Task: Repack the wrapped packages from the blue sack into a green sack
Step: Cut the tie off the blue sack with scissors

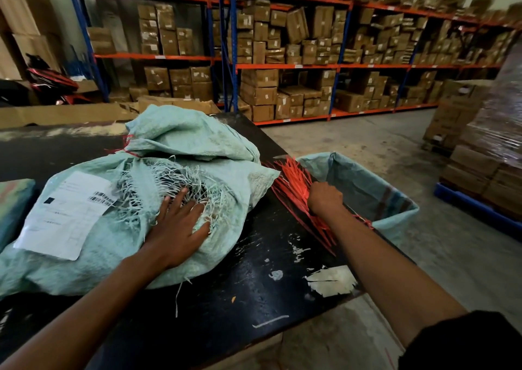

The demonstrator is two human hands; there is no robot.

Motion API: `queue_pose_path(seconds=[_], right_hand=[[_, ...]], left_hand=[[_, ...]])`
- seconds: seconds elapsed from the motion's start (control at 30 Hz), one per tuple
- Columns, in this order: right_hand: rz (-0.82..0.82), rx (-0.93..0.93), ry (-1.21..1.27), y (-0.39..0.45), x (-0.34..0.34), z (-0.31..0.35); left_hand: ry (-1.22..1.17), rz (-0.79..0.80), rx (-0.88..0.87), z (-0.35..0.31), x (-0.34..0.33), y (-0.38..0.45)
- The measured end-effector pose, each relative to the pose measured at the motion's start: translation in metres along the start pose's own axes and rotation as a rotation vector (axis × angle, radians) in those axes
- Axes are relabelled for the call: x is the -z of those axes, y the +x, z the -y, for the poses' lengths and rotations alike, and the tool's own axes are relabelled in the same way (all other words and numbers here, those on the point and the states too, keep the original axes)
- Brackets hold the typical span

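- Sack of pale green woven plastic lies full and lumpy on the black tabletop, taking up most of its left and middle.
- Its neck is bunched near the far side and tied with red string.
- A white paper label with a barcode is stuck on the near left face of the sack.
- Frayed threads spread over a torn patch in the middle of the sack's near side; a few strands trail down onto the tabletop.
- Left hand rests flat on the sack at the frayed patch, fingers straight and spread, holding nothing.
- Right hand is closed in a fist around a bundle of red ties at the right edge of the tabletop; the ties fan out beyond the fist towards the sack and also run back along the tabletop beside the forearm.
- A second sack, pale blue-green, stands open on the floor just beside the right edge of the tabletop, its mouth folded outward; what is inside cannot be made out.
- A piece of another wrapped bundle shows at the far left edge, touching the tabletop.
- Scraps of torn paper stick to the near right part of the tabletop.
- Behind, blue and orange shelving carries many brown cartons, and a wrapped pallet of cartons stands on the right.
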State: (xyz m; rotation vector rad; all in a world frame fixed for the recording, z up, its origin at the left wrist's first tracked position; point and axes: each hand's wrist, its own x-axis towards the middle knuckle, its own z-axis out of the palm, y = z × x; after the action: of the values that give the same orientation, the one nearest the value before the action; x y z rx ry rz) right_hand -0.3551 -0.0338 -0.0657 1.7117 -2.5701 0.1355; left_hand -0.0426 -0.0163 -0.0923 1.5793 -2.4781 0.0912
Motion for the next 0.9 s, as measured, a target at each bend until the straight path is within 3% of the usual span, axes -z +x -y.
queue_pose_path(seconds=[0.23,0.37,0.53,0.77,0.9], right_hand=[[-0.016,0.161,-0.408,0.001,0.006,0.006],[0.031,0.117,-0.499,-0.002,-0.004,0.007],[0.024,0.057,-0.47,-0.006,-0.006,0.004],[-0.128,0.007,-0.393,-0.004,0.029,-0.008],[-0.19,0.088,-0.005,0.004,0.061,-0.01]], left_hand=[[-0.015,0.044,-0.004,-0.004,0.009,-0.002],[-0.038,0.027,-0.014,-0.004,0.01,-0.003],[-0.04,0.04,-0.015,-0.003,0.009,-0.003],[0.008,0.075,-0.022,0.0,0.009,0.001],[0.021,0.082,-0.072,-0.001,0.03,0.007]])
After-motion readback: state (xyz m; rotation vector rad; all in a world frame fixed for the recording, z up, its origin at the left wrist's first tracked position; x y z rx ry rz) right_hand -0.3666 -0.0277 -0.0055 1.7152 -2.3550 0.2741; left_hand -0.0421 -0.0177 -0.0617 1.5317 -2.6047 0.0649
